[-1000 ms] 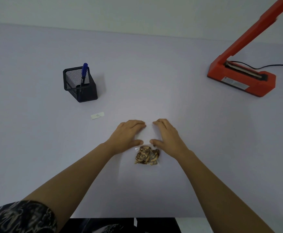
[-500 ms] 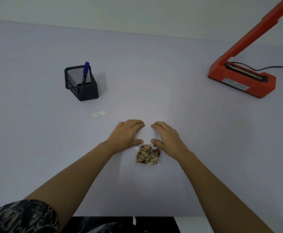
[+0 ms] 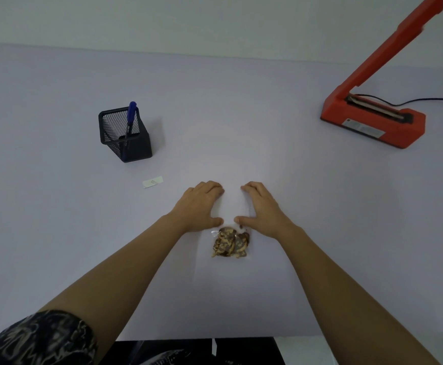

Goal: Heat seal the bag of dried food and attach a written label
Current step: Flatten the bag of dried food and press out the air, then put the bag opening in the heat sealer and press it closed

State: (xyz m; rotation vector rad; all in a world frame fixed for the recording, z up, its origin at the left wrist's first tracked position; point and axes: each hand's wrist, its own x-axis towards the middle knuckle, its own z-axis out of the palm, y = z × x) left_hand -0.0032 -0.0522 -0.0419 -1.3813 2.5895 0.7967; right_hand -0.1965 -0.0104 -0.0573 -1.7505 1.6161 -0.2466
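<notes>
A clear bag of dried food (image 3: 230, 243) lies flat on the table near me, the brown pieces bunched at its near end. Its empty upper part (image 3: 232, 206) stretches away from me between my hands. My left hand (image 3: 202, 206) presses palm down on the bag's left edge. My right hand (image 3: 261, 209) does the same on the right edge, and both thumbs sit just above the food. A small white label (image 3: 153, 182) lies to the left. A blue pen (image 3: 130, 119) stands in a black mesh holder (image 3: 125, 135).
An orange heat sealer (image 3: 373, 122) sits at the far right with its arm raised and a black cord (image 3: 431, 100) running off right. The table's near edge (image 3: 215, 337) is just below my forearms.
Both hands stay pressed on the bag's sides; only the view has shifted slightly.
</notes>
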